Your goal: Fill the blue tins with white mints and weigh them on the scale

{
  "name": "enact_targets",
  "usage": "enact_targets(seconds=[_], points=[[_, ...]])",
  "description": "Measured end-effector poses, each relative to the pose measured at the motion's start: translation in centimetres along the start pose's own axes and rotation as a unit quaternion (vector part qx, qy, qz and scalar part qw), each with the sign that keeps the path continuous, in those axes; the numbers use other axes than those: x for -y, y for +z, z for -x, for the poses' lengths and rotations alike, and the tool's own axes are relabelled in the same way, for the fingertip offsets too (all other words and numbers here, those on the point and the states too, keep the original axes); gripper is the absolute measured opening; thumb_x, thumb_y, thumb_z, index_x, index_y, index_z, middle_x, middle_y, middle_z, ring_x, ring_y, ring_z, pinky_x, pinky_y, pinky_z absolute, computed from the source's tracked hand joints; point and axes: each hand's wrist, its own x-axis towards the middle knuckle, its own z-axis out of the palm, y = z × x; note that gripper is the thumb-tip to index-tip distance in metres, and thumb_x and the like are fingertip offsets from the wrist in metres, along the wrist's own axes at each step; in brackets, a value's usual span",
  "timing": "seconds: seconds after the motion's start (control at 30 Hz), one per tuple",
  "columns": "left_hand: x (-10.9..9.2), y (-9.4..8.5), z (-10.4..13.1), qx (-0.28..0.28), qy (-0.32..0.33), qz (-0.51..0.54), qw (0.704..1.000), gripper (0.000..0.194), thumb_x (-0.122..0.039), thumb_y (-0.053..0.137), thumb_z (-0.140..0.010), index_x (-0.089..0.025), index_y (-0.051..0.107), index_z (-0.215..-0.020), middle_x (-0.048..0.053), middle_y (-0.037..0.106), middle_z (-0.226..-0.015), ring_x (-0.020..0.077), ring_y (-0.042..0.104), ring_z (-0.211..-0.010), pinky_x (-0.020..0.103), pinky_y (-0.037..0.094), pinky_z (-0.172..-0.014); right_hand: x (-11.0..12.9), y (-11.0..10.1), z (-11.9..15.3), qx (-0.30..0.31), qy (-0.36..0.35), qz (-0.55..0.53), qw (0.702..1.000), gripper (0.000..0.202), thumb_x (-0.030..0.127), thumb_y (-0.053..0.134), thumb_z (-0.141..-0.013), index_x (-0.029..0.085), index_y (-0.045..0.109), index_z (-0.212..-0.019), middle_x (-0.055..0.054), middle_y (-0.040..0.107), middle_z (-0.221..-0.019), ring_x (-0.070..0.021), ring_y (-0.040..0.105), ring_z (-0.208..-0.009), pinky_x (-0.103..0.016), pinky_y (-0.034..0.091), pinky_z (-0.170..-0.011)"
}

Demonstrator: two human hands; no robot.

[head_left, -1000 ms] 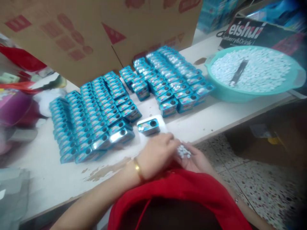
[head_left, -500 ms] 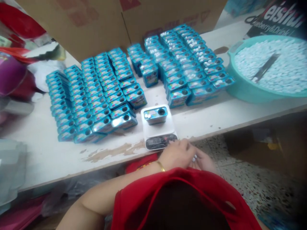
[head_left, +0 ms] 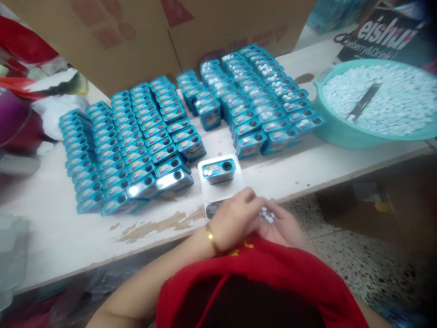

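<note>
My right hand (head_left: pixel 285 228) is cupped palm-up near the table's front edge, with several small white tablets (head_left: pixel 267 216) lying in it. Over that palm reaches my left hand (head_left: pixel 237 216), its fingers curled and closed by the tablets; whatever is between the fingertips is hidden. Just beyond the left hand sits a white digital scale (head_left: pixel 215 193), its dark display partly covered by that hand. A small blue rectangular tin (head_left: pixel 217 173) with a round dark hole in its top stands on the scale, and a couple of white tablets (head_left: pixel 208 172) rest on the tin's top.
Rows of blue tins (head_left: pixel 136 150) stand to the left. More blue tins (head_left: pixel 259 100), many with white tablets on top, stand to the right. A turquoise basin (head_left: pixel 324 132) full of white tablets holds dark tongs (head_left: pixel 364 102). A cardboard box (head_left: pixel 143 45) stands behind.
My left hand has drawn back to the left, uncovering tablets in my right palm, and now covers part of the scale's display. The view has shifted slightly.
</note>
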Motion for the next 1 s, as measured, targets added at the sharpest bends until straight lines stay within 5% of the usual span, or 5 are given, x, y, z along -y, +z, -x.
enact_targets(seconds=[0.2, 0.47, 0.67, 0.83, 1.0], points=[[2.7, -5.6, -2.0, -0.178, -0.032, -0.005, 0.984, 0.008, -0.015, 0.049, -0.084, -0.017, 0.054, -0.090, 0.002, 0.051, -0.087, 0.0106, 0.051, -0.074, 0.023, 0.045, -0.070, 0.3, 1.3, -1.6, 0.083, -0.049, 0.040, 0.995, 0.033, 0.020, 0.036, -0.094, 0.008, 0.061, -0.111, -0.013, 0.067, -0.114, -0.0195, 0.058, -0.116, -0.035, 0.045, -0.102], [3.9, -7.9, -2.5, -0.105, -0.062, -0.093, 0.988, 0.014, -0.021, 0.049, -0.087, -0.017, 0.061, -0.089, 0.004, 0.058, -0.086, 0.0136, 0.055, -0.075, 0.025, 0.045, -0.068, 1.2, 0.1, -1.4, 0.052, -0.068, 0.037, 0.996, 0.031, 0.020, 0.041, -0.092, 0.006, 0.062, -0.110, -0.017, 0.065, -0.117, -0.0228, 0.054, -0.121, -0.035, 0.045, -0.103], [3.8, -12.1, 0.1, -0.240, -0.066, -0.131, 0.960, 0.004, -0.020, 0.058, -0.084, -0.020, 0.062, -0.084, 0.000, 0.060, -0.079, 0.0110, 0.052, -0.068, 0.025, 0.043, -0.063, 2.9, -1.4, -1.2, -0.015, -0.121, 0.027, 0.992, 0.027, 0.016, 0.045, -0.090, 0.007, 0.062, -0.108, -0.016, 0.067, -0.114, -0.0229, 0.059, -0.115, -0.033, 0.050, -0.097], [6.0, -12.2, 2.3, -0.266, -0.096, -0.141, 0.949, 0.002, -0.019, 0.062, -0.081, -0.020, 0.062, -0.083, -0.003, 0.059, -0.074, 0.0088, 0.048, -0.061, 0.023, 0.040, -0.057, 4.0, -3.1, -1.8, -0.105, -0.173, 0.023, 0.979, 0.020, 0.008, 0.047, -0.085, 0.008, 0.065, -0.095, -0.013, 0.072, -0.090, -0.0187, 0.069, -0.092, -0.025, 0.058, -0.079], [6.7, -11.3, 3.1, -0.251, -0.113, -0.134, 0.952, 0.001, -0.020, 0.062, -0.082, -0.021, 0.062, -0.082, -0.003, 0.060, -0.076, 0.0080, 0.048, -0.061, 0.022, 0.040, -0.058, 3.9, -3.5, -2.3, -0.120, -0.179, 0.029, 0.976, 0.018, 0.007, 0.047, -0.085, 0.009, 0.065, -0.089, -0.009, 0.070, -0.077, -0.0155, 0.069, -0.077, -0.022, 0.059, -0.069]])
